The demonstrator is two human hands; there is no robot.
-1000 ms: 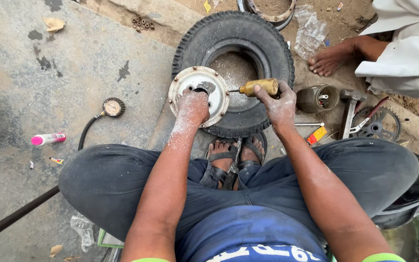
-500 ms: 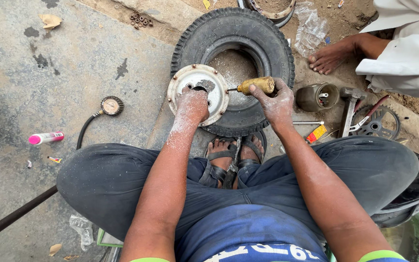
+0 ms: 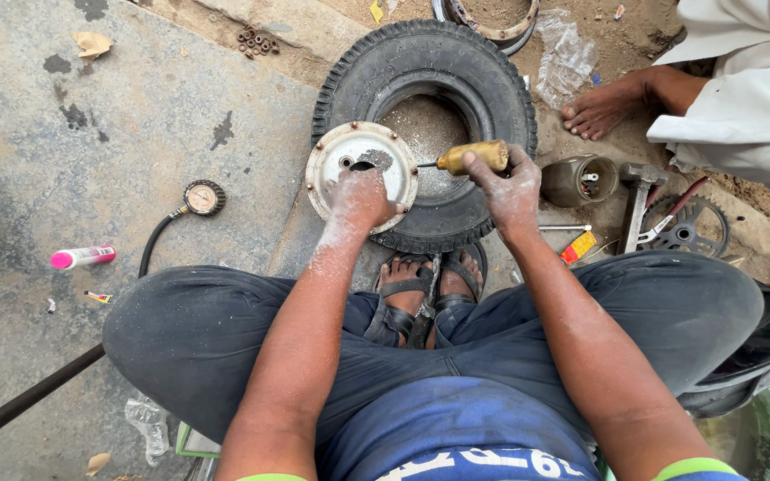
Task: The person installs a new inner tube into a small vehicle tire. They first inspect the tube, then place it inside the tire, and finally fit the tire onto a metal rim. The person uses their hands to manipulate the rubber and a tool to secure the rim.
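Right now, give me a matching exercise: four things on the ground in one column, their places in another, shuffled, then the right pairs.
Things:
1. screwdriver
2. wheel disc
3. pressure gauge
4. hammer

Places:
A. on the concrete, left of the tyre, on a black hose
B. gripped in the right hand, tip toward the disc
C. under the left hand, lying on the tyre's rim
D. on the dirt, right of the tyre, beside a round tin

Pairs: 1-B, 2-C, 3-A, 4-D
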